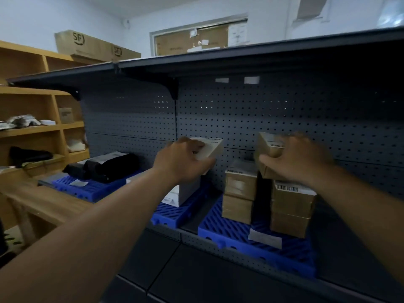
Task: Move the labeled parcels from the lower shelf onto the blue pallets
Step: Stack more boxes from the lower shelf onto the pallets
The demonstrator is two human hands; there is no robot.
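- Grips first: left grip (183, 158) has its fingers curled round a small white labeled parcel (211, 149). Right grip (299, 160) is wrapped round a brown labeled parcel (267, 147). Where are the parcels?
- Both are up in the air in front of the pegboard back (240, 114), above the pallets. The brown one is tilted.
- Big stuff, quick.
- Dark metal shelf unit (240, 55) fills the view, with wooden shelving (32, 127) at far left and an SF carton (87, 44) on top. Three blue pallets sit on the shelf deck. Left pallet (87, 191) carries black bags (111, 165). Middle pallet (172, 213) has a white box (188, 191). Right pallet (218, 226) holds two stacks of brown labeled boxes, left stack (239, 193) and right stack (291, 206).
- Smaller?
- White paper slip (265, 238) lies on the right pallet's front.
- Does the brown parcel touch the right stack?
- Cannot tell, it's blurred.
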